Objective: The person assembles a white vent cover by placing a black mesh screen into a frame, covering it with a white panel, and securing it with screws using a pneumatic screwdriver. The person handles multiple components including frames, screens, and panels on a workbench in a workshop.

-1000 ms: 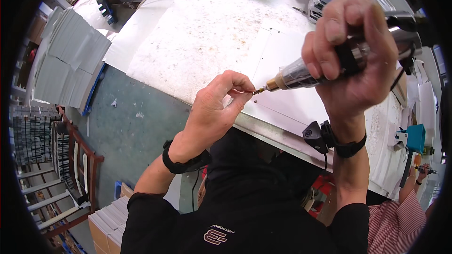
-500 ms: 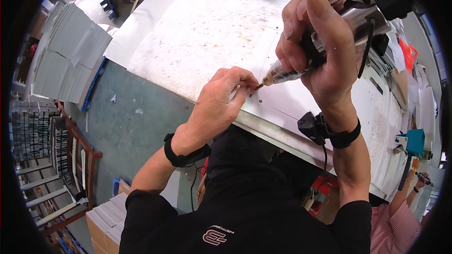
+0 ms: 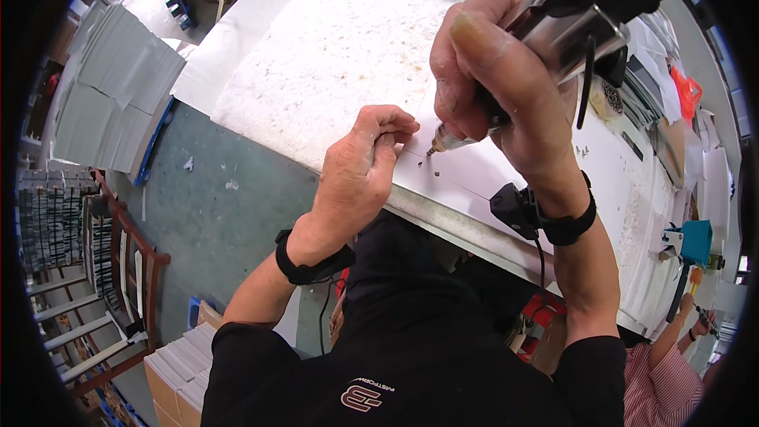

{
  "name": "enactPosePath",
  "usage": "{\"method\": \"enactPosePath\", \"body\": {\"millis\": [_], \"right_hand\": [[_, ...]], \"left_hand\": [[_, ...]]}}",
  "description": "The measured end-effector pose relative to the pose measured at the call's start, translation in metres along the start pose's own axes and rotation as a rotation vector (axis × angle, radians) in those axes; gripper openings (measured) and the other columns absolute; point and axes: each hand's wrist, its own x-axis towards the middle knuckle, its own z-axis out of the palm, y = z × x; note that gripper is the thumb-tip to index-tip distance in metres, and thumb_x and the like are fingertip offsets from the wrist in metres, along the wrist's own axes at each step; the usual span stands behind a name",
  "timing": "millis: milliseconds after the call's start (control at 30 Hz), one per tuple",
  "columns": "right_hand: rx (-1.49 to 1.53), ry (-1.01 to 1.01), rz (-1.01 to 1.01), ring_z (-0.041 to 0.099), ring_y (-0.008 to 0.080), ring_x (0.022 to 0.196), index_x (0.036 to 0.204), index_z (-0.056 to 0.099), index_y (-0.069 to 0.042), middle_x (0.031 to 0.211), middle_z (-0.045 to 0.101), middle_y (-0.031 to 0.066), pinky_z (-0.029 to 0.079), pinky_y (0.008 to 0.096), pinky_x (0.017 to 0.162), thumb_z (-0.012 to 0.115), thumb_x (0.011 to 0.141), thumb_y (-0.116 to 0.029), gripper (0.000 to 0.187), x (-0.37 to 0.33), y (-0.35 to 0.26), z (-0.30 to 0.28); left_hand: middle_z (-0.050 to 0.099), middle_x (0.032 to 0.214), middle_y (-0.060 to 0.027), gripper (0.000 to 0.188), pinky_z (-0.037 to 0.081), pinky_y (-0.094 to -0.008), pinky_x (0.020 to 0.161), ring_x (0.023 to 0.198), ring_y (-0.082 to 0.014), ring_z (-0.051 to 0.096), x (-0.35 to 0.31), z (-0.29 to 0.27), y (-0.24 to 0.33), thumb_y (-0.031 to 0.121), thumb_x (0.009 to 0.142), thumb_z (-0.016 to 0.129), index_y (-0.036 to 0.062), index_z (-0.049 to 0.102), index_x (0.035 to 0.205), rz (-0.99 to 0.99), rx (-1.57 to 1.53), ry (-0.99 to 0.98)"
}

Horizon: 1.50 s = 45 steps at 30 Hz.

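Note:
My right hand [image 3: 506,71] is wrapped round a shiny metal power screwdriver [image 3: 553,20], held slanted with its narrow nose pointing down to the left. Its bit meets or hovers just over a white panel [image 3: 482,160], beside a small dark hole or screw head [image 3: 420,164]; contact is hard to tell. A little nearer to me sits another small screw head [image 3: 436,174]. My left hand [image 3: 356,166] is just left of the bit, apart from it, fingers curled in against the thumb. Whatever those fingers may hold is hidden.
A padded white sheet [image 3: 316,55] covers the bench on the left. On the right are loose screws [image 3: 581,150], a tub of small screws [image 3: 607,99] and a teal-headed tool [image 3: 696,243]. Stacked white panels [image 3: 111,87] stand at left. Another person [image 3: 664,372] works at lower right.
The screwdriver and my right hand have moved left and slightly toward me. My left fingers have drawn back from the bit, leaving a gap.

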Motion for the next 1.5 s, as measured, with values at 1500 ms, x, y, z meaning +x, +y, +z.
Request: {"method": "enactPosePath", "body": {"millis": [1500], "right_hand": [[-0.186, 0.635, -0.199, 0.040, 0.0068, 0.051, 0.096, 0.050, -0.006, 0.085, 0.051, 0.0030, 0.038, 0.0243, 0.049, 0.047, 0.107, -0.035, 0.031, -0.131, -0.092, -0.182]], "left_hand": [[0.066, 0.093, -0.0129, 0.007, 0.052, -0.0435, 0.081, 0.090, -0.0329, 0.065, 0.133, 0.189, 0.031, 0.009, 0.096, 0.064, 0.0032, 0.065, 0.101, 0.697, 0.531, -0.785]]}}
